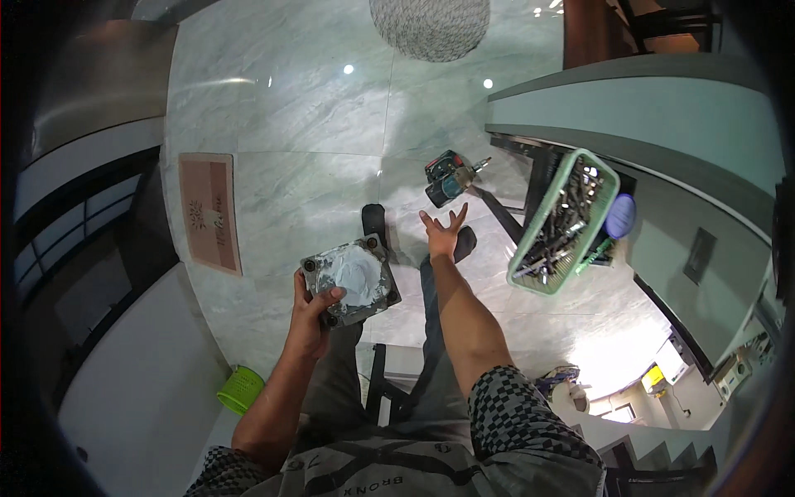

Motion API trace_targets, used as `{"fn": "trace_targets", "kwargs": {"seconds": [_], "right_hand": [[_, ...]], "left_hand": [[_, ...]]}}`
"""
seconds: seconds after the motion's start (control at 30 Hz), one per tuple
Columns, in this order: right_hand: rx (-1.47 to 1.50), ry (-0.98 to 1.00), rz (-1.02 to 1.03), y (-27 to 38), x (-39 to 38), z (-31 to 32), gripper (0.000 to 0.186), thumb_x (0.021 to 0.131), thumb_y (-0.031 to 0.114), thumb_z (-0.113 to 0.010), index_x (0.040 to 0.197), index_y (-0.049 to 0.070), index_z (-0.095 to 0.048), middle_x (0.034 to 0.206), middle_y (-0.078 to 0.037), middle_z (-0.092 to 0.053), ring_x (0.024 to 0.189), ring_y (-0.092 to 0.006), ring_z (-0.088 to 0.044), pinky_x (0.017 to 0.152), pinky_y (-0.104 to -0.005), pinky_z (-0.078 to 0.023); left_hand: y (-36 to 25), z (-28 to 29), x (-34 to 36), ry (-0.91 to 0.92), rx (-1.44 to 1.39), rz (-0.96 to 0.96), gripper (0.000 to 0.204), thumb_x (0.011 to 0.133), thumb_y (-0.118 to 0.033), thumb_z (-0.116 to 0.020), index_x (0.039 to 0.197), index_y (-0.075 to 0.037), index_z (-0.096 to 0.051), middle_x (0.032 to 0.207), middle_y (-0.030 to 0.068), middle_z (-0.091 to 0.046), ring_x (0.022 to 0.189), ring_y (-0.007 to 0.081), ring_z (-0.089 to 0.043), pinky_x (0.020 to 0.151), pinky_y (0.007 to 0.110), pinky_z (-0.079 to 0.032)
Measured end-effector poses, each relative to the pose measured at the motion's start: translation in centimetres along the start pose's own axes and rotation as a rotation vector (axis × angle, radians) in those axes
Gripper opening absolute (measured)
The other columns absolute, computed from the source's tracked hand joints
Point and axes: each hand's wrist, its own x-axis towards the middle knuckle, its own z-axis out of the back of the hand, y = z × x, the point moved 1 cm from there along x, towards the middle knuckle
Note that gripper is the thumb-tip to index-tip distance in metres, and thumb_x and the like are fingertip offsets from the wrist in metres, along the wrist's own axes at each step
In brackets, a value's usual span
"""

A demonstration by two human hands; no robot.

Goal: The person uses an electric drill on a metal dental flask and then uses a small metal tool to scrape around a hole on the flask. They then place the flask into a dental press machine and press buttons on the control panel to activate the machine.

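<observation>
In my left hand (311, 315) is a square, dark block-like plate (356, 277), gripped at its left edge with the thumb over the top. White paste or powder is smeared across its upper face, and round holes or studs sit near its corners. My right hand (444, 238) reaches forward with fingers spread and nothing in it. Just beyond those fingers is a dark teal and black cordless drill (447, 189), with a bit in its chuck pointing right. The hand and drill look apart. What the drill rests on is hard to make out.
At the right stands a light green basket (522, 280) full of metal bits and tools, with a purple object (621, 217) beside it. A dark bar (498, 209) slants between drill and basket. On the left are a doormat (207, 211) and a lime green basket (241, 389).
</observation>
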Motion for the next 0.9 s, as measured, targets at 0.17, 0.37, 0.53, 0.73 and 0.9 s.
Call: {"fn": "trace_targets", "kwargs": {"seconds": [0.17, 0.37, 0.53, 0.73, 0.9], "right_hand": [[-0.277, 0.053, -0.206, 2.4, -2.5, 2.4, 0.1, 0.079, 0.027, -0.09, 0.159, 0.018, -0.032, 0.145, -0.017, -0.052, 0.114, -0.0265, -0.064, 0.076, -0.0372, -0.059], [-0.17, 0.353, -0.061, 4.0, -16.4, 11.8, 0.032, 0.097, 0.035, -0.071, 0.111, 0.007, -0.066, 0.086, -0.004, -0.066, 0.072, -0.0146, -0.061, 0.064, -0.0289, -0.051], [-0.142, 0.306, 0.039, 24.4, -34.7, 18.9, 0.058, 0.101, 0.051, -0.064, 0.063, 0.009, -0.05, 0.059, 0.004, -0.045, 0.055, -0.007, -0.042, 0.051, -0.0288, -0.032], [0.35, 0.68, 1.161, 43.9, -55.7, 28.1, 0.06, 0.094, 0.055, -0.07, 0.067, 0.007, -0.045, 0.062, -0.001, -0.04, 0.054, -0.0215, -0.042, 0.051, -0.037, -0.035], [0.795, 0.904, 1.509, 46.1, -65.5, 32.9, 0.066, 0.094, 0.067, -0.06, 0.069, 0.006, -0.059, 0.06, -0.004, -0.047, 0.047, -0.0242, -0.051, 0.041, -0.0364, -0.034]], "left_hand": [[-3.4, -0.4, -3.9, 0.106, -0.001, -0.008, 0.067, 0.08, -0.01, -0.076, 0.137, -0.01, -0.042, 0.125, 0.0103, -0.058, 0.116, 0.0258, -0.06, 0.099, 0.041, -0.05], [-6.6, -2.1, -10.3, 0.213, 0.018, 0.003, 0.054, 0.085, -0.014, -0.073, 0.131, -0.011, -0.045, 0.123, 0.0089, -0.06, 0.116, 0.0256, -0.061, 0.101, 0.042, -0.051], [-11.0, -9.5, -16.6, 0.608, -0.05, 0.17, 0.054, 0.091, -0.03, -0.069, 0.138, -0.008, -0.054, 0.133, 0.0117, -0.063, 0.121, 0.028, -0.064, 0.102, 0.045, -0.052], [-13.5, -22.7, -25.0, 0.921, 0.134, -0.004, 0.058, 0.095, -0.032, -0.063, 0.143, -0.004, -0.051, 0.134, 0.0161, -0.065, 0.118, 0.0313, -0.068, 0.103, 0.048, -0.054], [-11.2, -31.8, -32.9, 1.101, 0.232, -0.045, 0.061, 0.094, -0.039, -0.06, 0.143, -0.004, -0.052, 0.135, 0.018, -0.065, 0.121, 0.0356, -0.065, 0.101, 0.057, -0.054]]}}
